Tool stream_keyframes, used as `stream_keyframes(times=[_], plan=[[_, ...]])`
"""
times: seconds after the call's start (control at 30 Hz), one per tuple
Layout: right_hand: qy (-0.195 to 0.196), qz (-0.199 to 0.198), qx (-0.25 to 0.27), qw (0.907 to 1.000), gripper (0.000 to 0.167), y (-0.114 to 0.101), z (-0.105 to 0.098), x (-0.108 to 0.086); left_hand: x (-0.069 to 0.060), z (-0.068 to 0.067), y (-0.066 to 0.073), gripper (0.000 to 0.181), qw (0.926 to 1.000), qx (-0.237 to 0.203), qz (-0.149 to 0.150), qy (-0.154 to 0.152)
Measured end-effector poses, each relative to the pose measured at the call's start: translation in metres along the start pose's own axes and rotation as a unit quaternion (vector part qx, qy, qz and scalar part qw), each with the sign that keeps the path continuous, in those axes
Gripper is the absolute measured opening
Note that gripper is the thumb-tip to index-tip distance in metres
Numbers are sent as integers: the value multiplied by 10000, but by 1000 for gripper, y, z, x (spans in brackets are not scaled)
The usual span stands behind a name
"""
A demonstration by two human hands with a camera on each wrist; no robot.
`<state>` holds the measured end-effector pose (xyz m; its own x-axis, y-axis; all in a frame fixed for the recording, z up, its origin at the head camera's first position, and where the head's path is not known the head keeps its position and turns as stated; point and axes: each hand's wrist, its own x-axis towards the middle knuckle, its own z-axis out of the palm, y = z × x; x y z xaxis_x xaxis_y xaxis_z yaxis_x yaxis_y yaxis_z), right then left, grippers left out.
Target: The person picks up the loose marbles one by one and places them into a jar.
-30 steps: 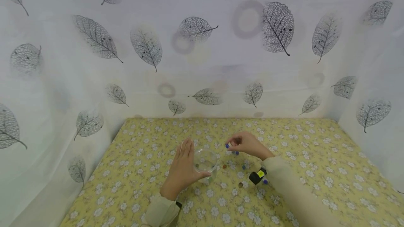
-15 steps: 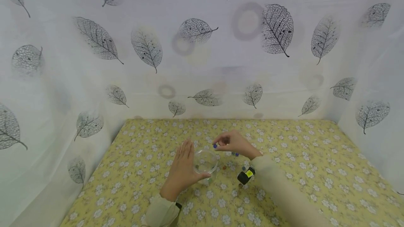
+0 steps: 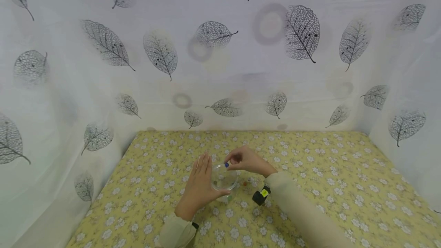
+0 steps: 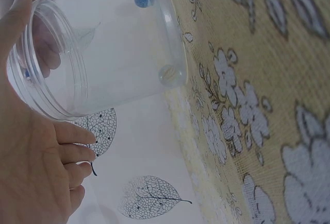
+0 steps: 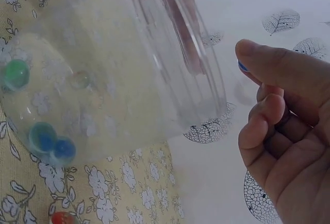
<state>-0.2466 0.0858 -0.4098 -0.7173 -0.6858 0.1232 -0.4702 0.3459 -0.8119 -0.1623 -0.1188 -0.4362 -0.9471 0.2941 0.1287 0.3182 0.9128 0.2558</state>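
A clear plastic jar (image 3: 224,179) stands on the floral cloth. Inside it lie a green marble (image 5: 16,74), two blue marbles (image 5: 63,149) and a clear marble (image 4: 170,75). My left hand (image 3: 198,188) rests against the jar's near left side, its fingers straight and its thumb along the front of the rim. Above the far right of the jar's mouth, my right hand (image 3: 249,160) pinches a blue marble (image 3: 226,165) between thumb and forefinger. That marble is mostly hidden by the thumb in the right wrist view.
An orange-red marble (image 3: 245,183) lies on the cloth right of the jar. A black wrist camera (image 3: 260,197) with a yellow patch hangs below my right wrist. White leaf-printed curtains (image 3: 220,68) enclose the back and sides of the yellow table (image 3: 310,202).
My right hand has carried the blue marble leftward to the jar's rim. Its forearm now hides several loose marbles that showed on the cloth. The left hand and jar have stayed put.
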Motion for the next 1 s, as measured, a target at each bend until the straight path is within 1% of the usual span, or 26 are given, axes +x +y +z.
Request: stream_keyframes(times=[0.13, 0.37, 0.57, 0.83, 1.0], plan=[[-90, 17, 82, 9999, 16, 0, 3, 1, 0, 0, 0, 119, 10000, 12, 28, 30], [-200, 35, 170, 9996, 17, 1, 6, 1, 0, 1, -1, 120, 10000, -32, 37, 33], [-196, -20, 134, 9997, 15, 0, 8, 3, 1, 2, -2, 120, 10000, -1, 22, 5], [-237, -43, 120, 9996, 19, -1, 8, 4, 0, 1, -1, 120, 10000, -51, 15, -16], [-238, -46, 144, 9996, 17, -1, 7, 4, 0, 0, -1, 120, 10000, -61, 17, -15]])
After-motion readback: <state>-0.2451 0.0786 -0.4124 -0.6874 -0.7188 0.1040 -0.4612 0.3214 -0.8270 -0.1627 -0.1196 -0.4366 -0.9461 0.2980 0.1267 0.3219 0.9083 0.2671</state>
